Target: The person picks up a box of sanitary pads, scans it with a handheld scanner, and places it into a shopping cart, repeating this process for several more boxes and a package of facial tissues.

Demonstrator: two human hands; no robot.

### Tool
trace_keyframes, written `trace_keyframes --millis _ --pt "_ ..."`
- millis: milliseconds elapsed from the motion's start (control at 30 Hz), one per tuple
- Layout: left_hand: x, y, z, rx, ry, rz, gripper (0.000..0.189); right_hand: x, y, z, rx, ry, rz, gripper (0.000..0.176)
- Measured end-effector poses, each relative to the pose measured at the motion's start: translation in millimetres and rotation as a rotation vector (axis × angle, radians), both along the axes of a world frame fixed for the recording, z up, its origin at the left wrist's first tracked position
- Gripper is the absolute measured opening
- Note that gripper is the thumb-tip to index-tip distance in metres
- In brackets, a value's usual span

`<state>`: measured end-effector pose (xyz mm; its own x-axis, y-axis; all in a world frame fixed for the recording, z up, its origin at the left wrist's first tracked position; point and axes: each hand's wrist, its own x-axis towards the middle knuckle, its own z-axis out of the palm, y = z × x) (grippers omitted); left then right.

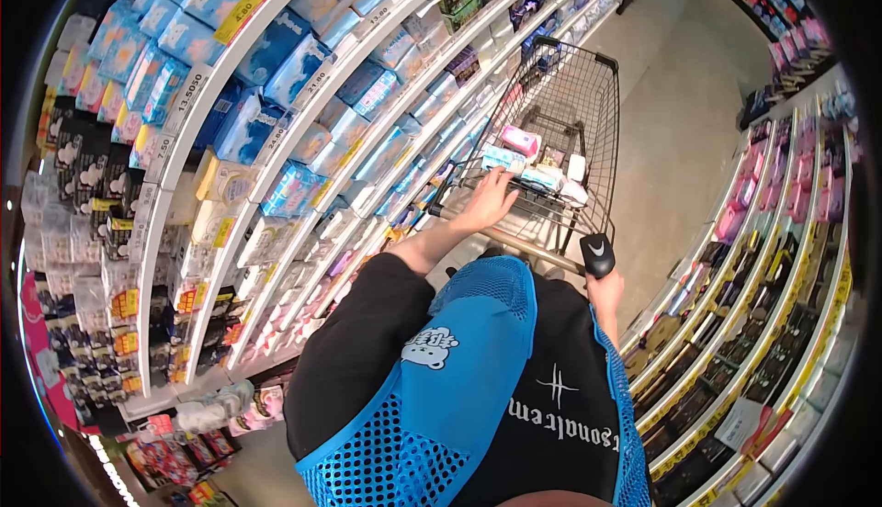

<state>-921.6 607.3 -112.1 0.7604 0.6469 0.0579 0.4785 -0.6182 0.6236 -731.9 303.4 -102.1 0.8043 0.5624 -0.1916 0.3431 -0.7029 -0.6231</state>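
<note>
A black wire shopping cart point(608, 140) stands in front of me with several packages in its near end. My left hand point(493, 199) reaches over the cart handle point(524, 242), fingers stretched out, fingertips right at a light blue and white package point(503, 158). Beside that lie a pink and white package point(522, 140), another pale blue pack point(542, 177) and a small white item point(576, 167). At the right end of the handle, my right hand point(603, 294) is closed around it, just below a black end piece point(597, 255); its fingers are partly hidden.
Tall shelves point(276, 130) of blue and white packs with price labels curve along the left. Lower shelves point(781, 314) of dark and pink goods line the right. The tiled aisle floor point(684, 94) runs ahead between them. I wear a blue mesh vest point(469, 342).
</note>
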Motion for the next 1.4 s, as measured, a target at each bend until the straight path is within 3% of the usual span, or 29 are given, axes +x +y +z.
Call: trace_keyframes --millis 67,167,267,300,400,433,533,567,667,700,800,867,1067,1200,1233,1400 --pt "-23 -6 3 0.039 0.021 0.041 0.042 4 -2 -8 -0.013 0.002 0.022 0.025" --pt "-48 -25 13 -0.225 0.318 0.164 0.036 4 4 4 -0.065 0.091 -0.017 0.032" --pt "-57 -40 -5 0.187 0.274 0.011 0.034 4 5 -7 0.076 -0.158 0.077 0.023" --pt "-51 -43 -10 0.240 0.229 0.103 0.037 6 11 -4 0.034 -0.075 0.054 0.024" --pt "-43 -50 0 0.223 0.236 0.168 0.035 3 15 30 -0.133 0.160 -0.023 0.030" --pt "-42 -50 -6 0.253 0.186 0.189 0.033 4 15 26 -0.112 0.072 0.024 0.030" --pt "-40 -50 -8 0.244 0.143 0.166 0.033 9 13 31 -0.133 0.124 0.003 0.029" --pt "-39 -50 -6 0.205 0.251 0.132 0.030 10 12 30 -0.129 0.107 0.015 0.030" --pt "-35 -54 -18 0.223 0.263 0.142 0.029 19 7 21 -0.133 0.061 0.050 0.031" --pt "-33 -60 -11 0.315 0.290 0.173 0.026 22 4 13 -0.157 0.054 0.052 0.031" --pt "-26 -66 1 0.485 0.043 0.213 0.024 26 -3 16 -0.153 0.000 0.031 0.032" --pt "-23 -69 -1 0.452 0.033 0.163 0.024 27 -12 -3 -0.107 -0.181 0.019 0.032" --pt "-13 -78 -1 0.363 -0.123 0.045 0.023 39 -17 21 -0.136 -0.124 -0.025 0.034" --pt "-23 -77 -6 0.276 -0.060 -0.033 0.033 53 -28 19 -0.115 -0.121 -0.039 0.034" --pt "-27 -78 -10 0.270 -0.023 0.011 0.046 56 -30 19 -0.108 -0.148 -0.034 0.033" --pt "-31 -82 -17 0.393 0.141 -0.046 0.065 79 -45 -1 -0.054 -0.188 -0.049 0.034"
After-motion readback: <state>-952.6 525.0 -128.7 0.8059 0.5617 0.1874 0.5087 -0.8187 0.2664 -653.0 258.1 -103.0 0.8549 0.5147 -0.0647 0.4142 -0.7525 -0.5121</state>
